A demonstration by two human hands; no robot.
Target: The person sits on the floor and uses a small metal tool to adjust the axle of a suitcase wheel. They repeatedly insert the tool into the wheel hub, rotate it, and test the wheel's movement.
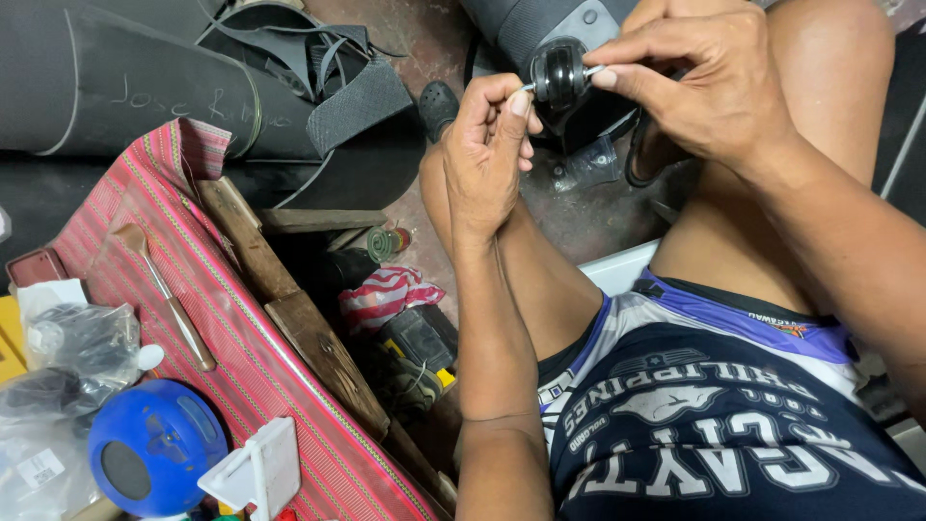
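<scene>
A small black wheel [558, 73] with a thin metal axle through it sits between my two hands at the top centre. My left hand [487, 154] pinches the axle's left end with thumb and forefinger. My right hand [699, 82] comes from the right, its fingertips on the axle's right end and partly over the wheel. Behind the wheel lies a dark grey suitcase body [526, 24], mostly hidden by my hands. My bare knees are below the hands.
A table with a red striped cloth [222, 318] stands at the left, bearing a small hammer [164, 294], a blue round object [154, 449], plastic bags and a white plastic piece. Rolled black rubber sheets [145, 82] lie at the top left. A black shoe, striped rag and tools lie on the floor.
</scene>
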